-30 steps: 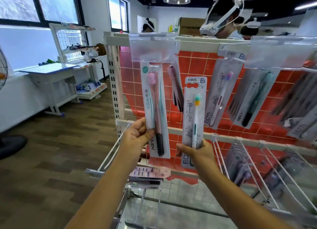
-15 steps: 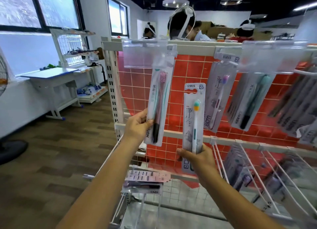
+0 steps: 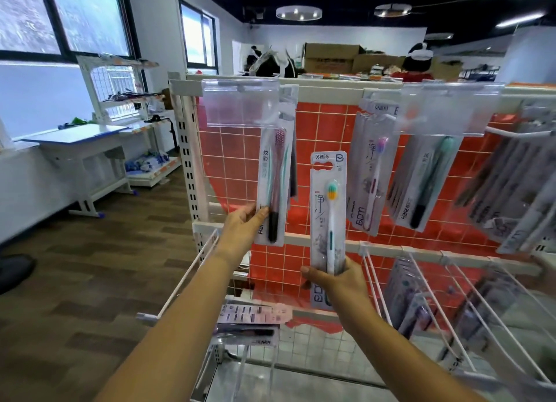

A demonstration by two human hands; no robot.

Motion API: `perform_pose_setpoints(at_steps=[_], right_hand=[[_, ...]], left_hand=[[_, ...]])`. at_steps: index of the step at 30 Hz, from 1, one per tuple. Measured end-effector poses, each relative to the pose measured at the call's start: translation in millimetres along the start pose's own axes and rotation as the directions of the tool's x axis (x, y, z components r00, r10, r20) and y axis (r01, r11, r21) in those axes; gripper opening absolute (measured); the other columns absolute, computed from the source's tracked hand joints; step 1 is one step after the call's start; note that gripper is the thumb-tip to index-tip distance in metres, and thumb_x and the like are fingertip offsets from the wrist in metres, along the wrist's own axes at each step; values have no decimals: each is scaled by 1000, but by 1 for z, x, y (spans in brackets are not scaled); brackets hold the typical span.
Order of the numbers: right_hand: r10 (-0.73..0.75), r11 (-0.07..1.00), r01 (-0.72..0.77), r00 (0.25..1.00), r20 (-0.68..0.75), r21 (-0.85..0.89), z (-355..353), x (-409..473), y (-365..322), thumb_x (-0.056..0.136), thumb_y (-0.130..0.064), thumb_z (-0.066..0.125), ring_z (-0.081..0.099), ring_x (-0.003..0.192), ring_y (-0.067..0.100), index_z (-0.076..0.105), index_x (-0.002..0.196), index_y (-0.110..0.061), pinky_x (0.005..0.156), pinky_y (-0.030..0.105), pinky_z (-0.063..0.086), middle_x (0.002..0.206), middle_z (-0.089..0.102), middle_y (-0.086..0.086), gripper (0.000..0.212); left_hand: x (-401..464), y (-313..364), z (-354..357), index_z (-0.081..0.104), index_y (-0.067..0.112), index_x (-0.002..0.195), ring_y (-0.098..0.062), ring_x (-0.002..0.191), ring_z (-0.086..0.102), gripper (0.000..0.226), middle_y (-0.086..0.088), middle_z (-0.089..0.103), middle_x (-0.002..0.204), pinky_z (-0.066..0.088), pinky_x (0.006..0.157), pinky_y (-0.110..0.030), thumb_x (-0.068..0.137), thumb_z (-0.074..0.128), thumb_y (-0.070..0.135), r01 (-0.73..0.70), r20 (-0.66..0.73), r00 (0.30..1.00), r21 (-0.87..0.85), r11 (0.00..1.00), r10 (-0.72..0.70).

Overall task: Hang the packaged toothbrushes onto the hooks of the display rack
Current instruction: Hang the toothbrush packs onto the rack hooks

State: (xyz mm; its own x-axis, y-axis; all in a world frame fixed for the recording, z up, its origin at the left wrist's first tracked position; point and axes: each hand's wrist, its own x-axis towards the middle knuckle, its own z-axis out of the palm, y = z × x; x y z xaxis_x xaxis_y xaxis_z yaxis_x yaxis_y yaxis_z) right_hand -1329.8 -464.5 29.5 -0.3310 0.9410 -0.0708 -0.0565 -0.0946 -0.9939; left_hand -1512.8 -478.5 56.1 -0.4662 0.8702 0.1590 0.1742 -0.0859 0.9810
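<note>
My left hand (image 3: 243, 225) pinches the lower left edge of a two-brush pack (image 3: 275, 184) that hangs under a clear plastic label holder (image 3: 240, 105) at the rack's top left; the hook behind the holder is hidden. My right hand (image 3: 337, 281) grips the bottom of a white single-toothbrush pack (image 3: 328, 209), held upright in front of the red grid panel (image 3: 319, 130), clear of any hook. More packs hang to the right: a purple-headed one (image 3: 371, 172) and a green-headed one (image 3: 424, 178).
White wire hooks (image 3: 421, 281) jut toward me from the lower rail, some carrying packs. A bare hook (image 3: 180, 284) sticks out at lower left. Flat packs (image 3: 252, 314) lie on a low hook. A white table (image 3: 81, 148) and shelving stand left. People are behind the rack.
Both hands rose with the view. The two-brush pack in my left hand has gone from tilted to hanging straight under the label holder. My right hand still holds the single pack upright.
</note>
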Motion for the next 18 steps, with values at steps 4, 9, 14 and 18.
perform_pose_setpoints(at_steps=[4,9,14,18], right_hand=[[-14,1000,14,1000,3,3,-2,-4,1,72,-4,75,68,59,13,60,88,-12,47,16,49,76,70,9,24],[-45,999,45,999,9,-14,-4,-10,5,72,-5,74,69,70,17,60,89,-15,57,21,54,80,70,8,24],[-80,997,80,996,35,1,-5,-17,10,73,-4,73,70,69,14,62,86,-14,64,27,59,77,71,3,20],[-77,997,76,997,31,21,-6,-23,14,72,-3,75,71,73,20,63,88,-13,66,30,59,81,72,6,22]], left_hand=[[-12,-25,-4,60,12,97,-12,65,53,15,-1,60,76,45,63,-23,91,56,26,40,51,997,184,982,-50],[-20,-48,-16,62,10,109,-21,82,58,25,-6,62,90,52,80,-39,88,61,25,70,-13,997,429,901,-71],[-36,-34,-21,57,15,121,-17,89,57,34,-1,61,96,49,82,-33,92,55,33,-15,2,1000,665,747,19],[-49,-22,-16,55,18,125,-14,84,55,35,5,56,89,49,81,-30,92,56,29,-135,63,989,745,653,133]])
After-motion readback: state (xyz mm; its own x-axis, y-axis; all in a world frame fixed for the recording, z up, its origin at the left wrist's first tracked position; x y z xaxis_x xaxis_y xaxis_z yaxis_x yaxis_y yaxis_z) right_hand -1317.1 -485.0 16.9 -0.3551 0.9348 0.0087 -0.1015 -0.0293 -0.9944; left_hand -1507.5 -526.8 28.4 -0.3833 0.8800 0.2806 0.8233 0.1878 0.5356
